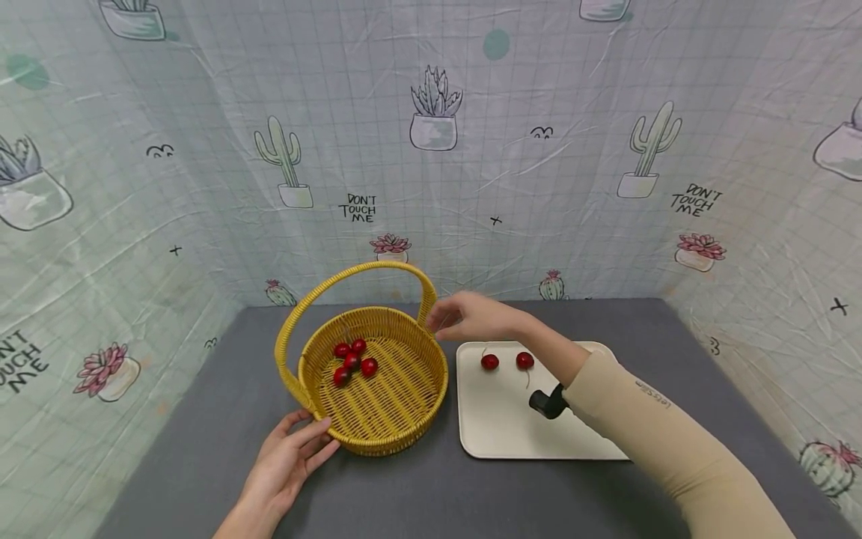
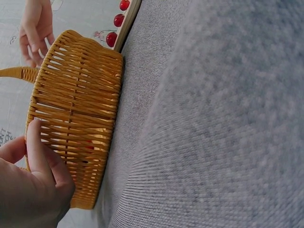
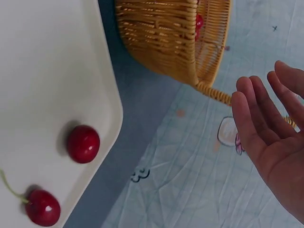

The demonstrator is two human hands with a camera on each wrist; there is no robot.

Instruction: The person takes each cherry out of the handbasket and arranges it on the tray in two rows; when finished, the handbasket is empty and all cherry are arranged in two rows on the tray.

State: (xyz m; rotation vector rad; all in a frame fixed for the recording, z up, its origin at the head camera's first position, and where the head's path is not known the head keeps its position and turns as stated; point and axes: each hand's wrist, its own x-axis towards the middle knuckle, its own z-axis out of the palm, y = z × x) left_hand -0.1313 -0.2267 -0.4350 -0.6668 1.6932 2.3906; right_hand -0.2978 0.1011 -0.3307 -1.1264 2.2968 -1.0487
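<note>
Your left hand (image 1: 286, 457) pinches rim of round yellow wicker basket (image 1: 404, 374), probably steadying it; your right hand (image 1: 471, 314), loose-fingered, empty, by basket's handle (image 1: 429, 293). Five glossy red cherries (image 1: 352, 361) inside basket; others right of basket on rectangular cream tray (image 1: 494, 427).

The surface (image 1: 404, 494) is flat and dark grey, with a fine ribbed texture that looks like woven cloth, though the blur in the left wrist view makes this hard to confirm. Directly on it stands a round yellow wicker basket (image 1: 404, 397), upright. Just beside the basket, to its right, a cream rectangular tray (image 1: 494, 430) lies flat, a narrow strip of grey between them.
</note>
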